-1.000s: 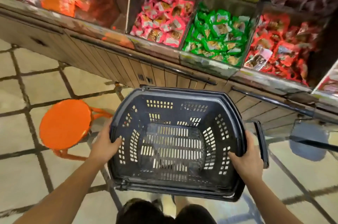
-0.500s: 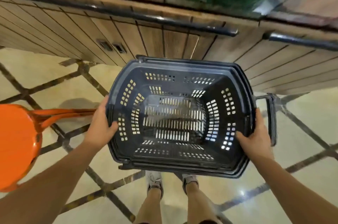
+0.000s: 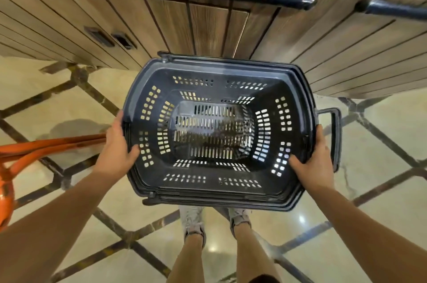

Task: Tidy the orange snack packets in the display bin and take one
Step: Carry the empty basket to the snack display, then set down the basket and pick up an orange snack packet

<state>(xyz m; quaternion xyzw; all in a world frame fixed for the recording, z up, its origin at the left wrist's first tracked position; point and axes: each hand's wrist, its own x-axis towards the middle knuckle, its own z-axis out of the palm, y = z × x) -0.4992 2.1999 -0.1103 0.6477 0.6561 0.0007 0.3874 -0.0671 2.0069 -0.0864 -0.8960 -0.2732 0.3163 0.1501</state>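
left grip [image 3: 115,151] and right grip [image 3: 316,162] are clamped on opposite side rims of black basket [image 3: 212,170], held level above tiled floor [image 3: 381,144].

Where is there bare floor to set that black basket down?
Open tile lies right of the basket, between the wooden counter and the right hand. Left is crowded by the orange stool; underneath, the shoes.

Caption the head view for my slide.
The left hand and right hand hold an empty black shopping basket by its sides, facing a wooden counter, orange stool at left.
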